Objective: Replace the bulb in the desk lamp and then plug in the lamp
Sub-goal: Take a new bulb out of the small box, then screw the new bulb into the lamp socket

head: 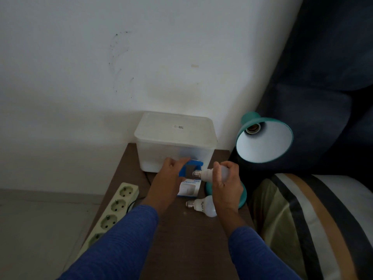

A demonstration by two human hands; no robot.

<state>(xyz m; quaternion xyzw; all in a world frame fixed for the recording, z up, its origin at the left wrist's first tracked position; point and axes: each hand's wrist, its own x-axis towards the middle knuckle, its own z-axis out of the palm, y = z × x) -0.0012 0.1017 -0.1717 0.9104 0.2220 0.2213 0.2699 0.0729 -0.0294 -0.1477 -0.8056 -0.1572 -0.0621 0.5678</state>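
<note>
A teal desk lamp (266, 138) stands at the right edge of the brown table (181, 239), its shade tilted toward me and its socket (252, 129) empty. My right hand (227, 184) grips a white bulb (205, 174) lying sideways, its screw base pointing left at the open end of a blue carton. My left hand (167, 178) holds that blue carton (189, 168). A second white bulb (202, 206) lies on the table just below my right hand. The lamp's teal base (243, 199) shows partly behind my right hand.
A frosted plastic box with lid (175, 140) stands at the back against the white wall. A pale green power strip (113, 211) lies along the table's left edge. A white humidifier box (188, 188) lies under my hands. A dark sofa and striped cushion (323, 219) are at right.
</note>
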